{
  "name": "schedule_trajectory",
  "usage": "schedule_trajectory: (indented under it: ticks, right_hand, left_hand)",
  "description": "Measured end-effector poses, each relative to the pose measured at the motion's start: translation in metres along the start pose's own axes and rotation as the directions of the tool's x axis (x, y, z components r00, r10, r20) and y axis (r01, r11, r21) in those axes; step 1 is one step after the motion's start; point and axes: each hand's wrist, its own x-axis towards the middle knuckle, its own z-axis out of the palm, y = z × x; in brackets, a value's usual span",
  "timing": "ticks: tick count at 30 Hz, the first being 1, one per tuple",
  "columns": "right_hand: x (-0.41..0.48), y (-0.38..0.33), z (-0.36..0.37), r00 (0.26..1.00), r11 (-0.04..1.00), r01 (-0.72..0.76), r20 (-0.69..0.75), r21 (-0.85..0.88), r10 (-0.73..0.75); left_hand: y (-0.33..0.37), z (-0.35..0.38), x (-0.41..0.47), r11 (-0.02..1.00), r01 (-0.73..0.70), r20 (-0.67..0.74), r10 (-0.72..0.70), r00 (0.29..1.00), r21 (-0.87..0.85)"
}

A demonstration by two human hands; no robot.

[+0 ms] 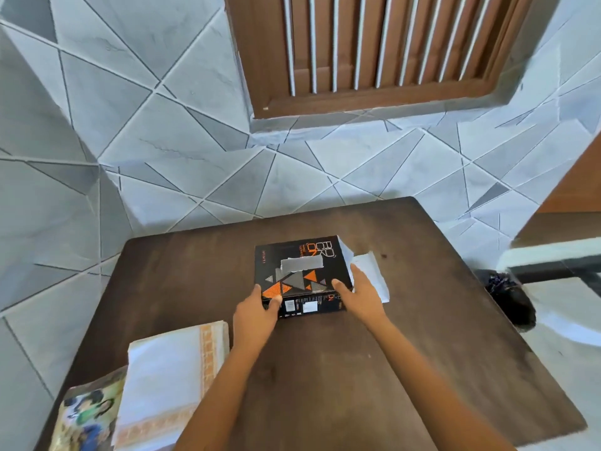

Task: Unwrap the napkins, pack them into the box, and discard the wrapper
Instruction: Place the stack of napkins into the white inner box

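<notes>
1. A person's left hand (pixel 257 315) grips the near left corner of the black box (pixel 302 271), thumb curled on its front.
2. The right hand (pixel 361 294) rests straight-fingered against the box's right end, beside a white flap (pixel 369 262).
3. On the table (pixel 422 353), the box sits at 12 o'clock from centre and the napkins (pixel 169 379) at 8 o'clock, with the wrapper (pixel 87 415) just beside them.

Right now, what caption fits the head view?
Left hand grips the box, right hand touches its end, napkins nearby.

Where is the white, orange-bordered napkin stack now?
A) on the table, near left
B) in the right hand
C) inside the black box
A: the white, orange-bordered napkin stack lies on the dark wooden table, well apart from the black cardboard box.
</notes>
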Motion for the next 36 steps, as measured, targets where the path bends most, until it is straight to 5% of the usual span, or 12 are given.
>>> schedule_trajectory:
  ticks: [7, 11, 16, 18, 21, 25, 36]
  right_hand:
    - [-0.020, 0.018, 0.006, 0.987, 0.904, 0.142, -0.007, -0.402, -0.158]
    - [-0.036, 0.017, -0.002, 0.973, 0.957, 0.209, 0.138, -0.199, -0.184]
    - [-0.016, 0.031, -0.028, 0.950, 0.961, 0.276, -0.144, -0.018, -0.276]
    - [0.005, 0.039, -0.032, 0.978, 0.980, 0.201, 0.062, -0.002, -0.200]
    - [0.019, 0.045, -0.027, 0.925, 0.991, 0.113, 0.355, 0.076, -0.133]
    - [0.011, 0.050, -0.018, 0.964, 0.986, 0.155, 0.206, 0.064, -0.166]
    - [-0.012, -0.025, -0.057, 0.941, 0.935, 0.276, 0.133, 0.222, -0.310]
  left_hand:
    - [0.012, 0.012, 0.014, 0.970, -0.110, -0.085, 0.094, 0.992, -0.215]
    - [0.020, 0.021, 0.005, 0.965, -0.138, -0.073, 0.124, 0.990, -0.222]
    - [0.021, 0.032, -0.017, 0.970, -0.050, -0.041, 0.042, 0.998, -0.238]
    - [0.023, 0.037, -0.031, 0.961, -0.047, -0.001, 0.049, 0.999, -0.274]
    - [0.032, 0.045, -0.050, 0.942, -0.033, 0.085, 0.065, 0.994, -0.335]
    - [0.035, 0.049, -0.054, 0.901, 0.016, 0.075, 0.018, 0.997, -0.433]
    - [0.044, -0.039, -0.035, 0.764, -0.060, -0.080, 0.011, 0.997, -0.642]
